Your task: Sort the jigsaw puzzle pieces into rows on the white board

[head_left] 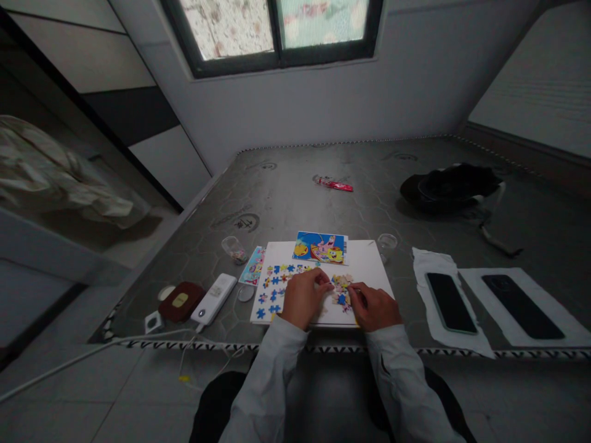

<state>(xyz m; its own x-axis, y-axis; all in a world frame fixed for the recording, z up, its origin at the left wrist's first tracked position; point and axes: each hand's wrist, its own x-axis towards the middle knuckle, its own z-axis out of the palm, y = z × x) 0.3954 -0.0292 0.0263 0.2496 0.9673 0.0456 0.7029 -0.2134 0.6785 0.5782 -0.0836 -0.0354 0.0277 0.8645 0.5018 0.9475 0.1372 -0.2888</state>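
A white board (364, 261) lies on the grey surface in front of me, with several blue and multicoloured jigsaw pieces (274, 288) spread over its left half. Just above my hands, a colourful cartoon picture card (320, 247) overlaps its far edge. My left hand (305, 298) pinches a small pale jigsaw piece (329, 285) between its fingertips. A small cluster of joined jigsaw pieces (341, 294) lies between my hands. My right hand (373, 306) has its fingertips at that cluster's right side, and they hide whatever they may hold.
A smaller cartoon card (252, 266), power bank (213, 299) with cable, and dark red pouch (181, 301) lie left. Two phones (451, 303) (522, 306) rest on white cloths right. A black cap (450, 187) and red wrapper (333, 184) lie farther back on the patterned mattress (295, 209).
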